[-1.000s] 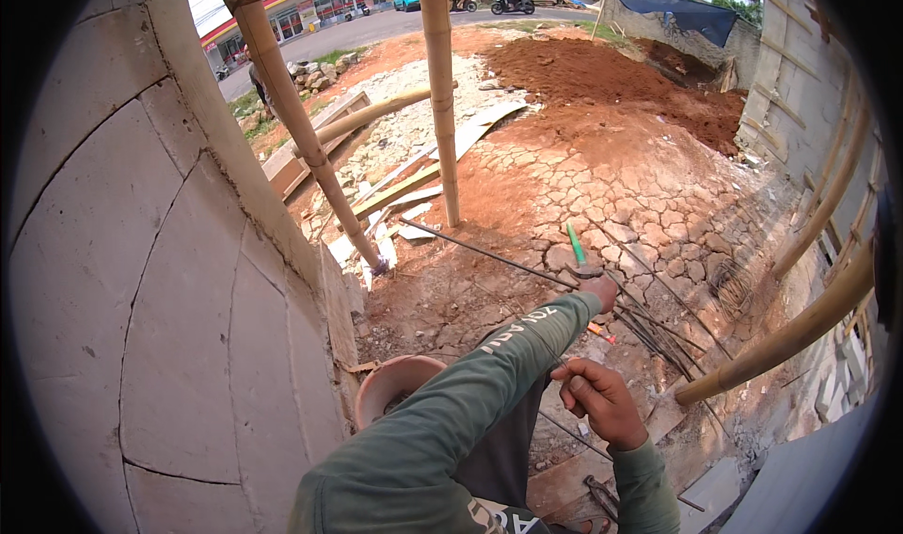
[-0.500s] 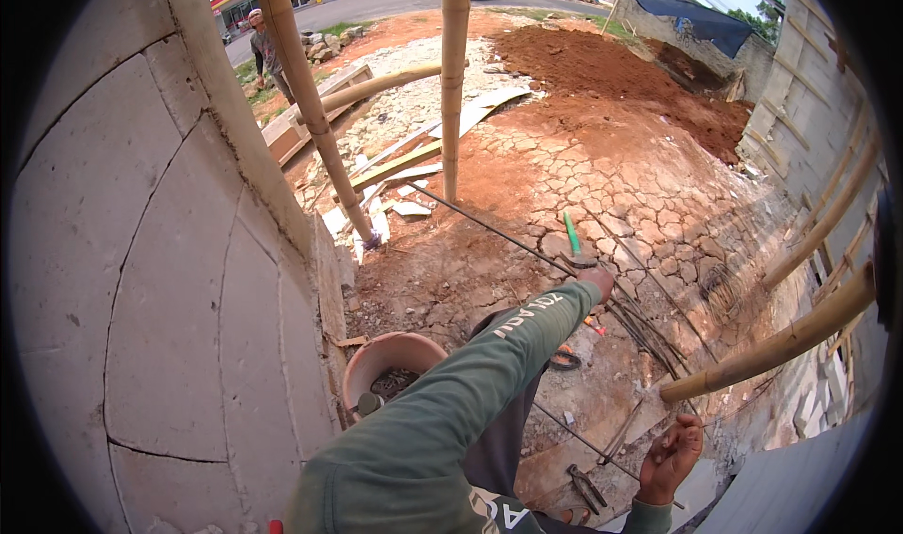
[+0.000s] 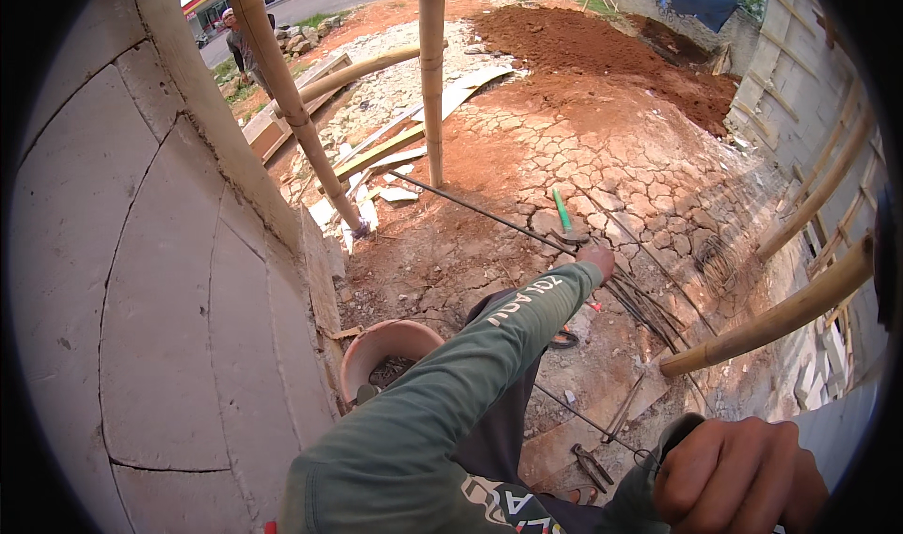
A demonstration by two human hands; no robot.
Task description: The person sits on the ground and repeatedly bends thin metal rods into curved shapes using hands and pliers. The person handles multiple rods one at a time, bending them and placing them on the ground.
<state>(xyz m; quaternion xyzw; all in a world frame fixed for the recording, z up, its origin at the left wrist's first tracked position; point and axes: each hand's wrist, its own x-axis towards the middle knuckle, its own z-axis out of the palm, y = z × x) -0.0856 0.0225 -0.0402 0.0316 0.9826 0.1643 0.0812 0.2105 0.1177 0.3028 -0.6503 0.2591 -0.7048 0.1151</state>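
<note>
My left hand (image 3: 595, 259) reaches forward, closed around a long dark steel rod (image 3: 480, 211) just above the ground. Its fingers are partly hidden from view. Close beyond it lies a hammer with a green handle (image 3: 562, 208). Several more steel rods (image 3: 649, 318) run from beside that hand toward the right. Near me at the lower right, my right hand (image 3: 738, 473) is raised in a fist; whatever it holds is hidden. A thin wire loop (image 3: 645, 459) shows beside its wrist. Pincers (image 3: 591, 466) lie on the ground by my foot, next to another rod (image 3: 583, 418).
A reddish bucket (image 3: 390, 341) stands left of my arm, beside a block wall (image 3: 169, 299). Bamboo poles (image 3: 431, 82) rise ahead, and one slants in at right (image 3: 771, 313). Coiled wire (image 3: 717, 263) lies on cracked soil. A person (image 3: 246, 49) stands far left.
My right hand has risen toward me and to the right, turning into a fist with its back showing. The view has shifted slightly; my left hand stays at the rod.
</note>
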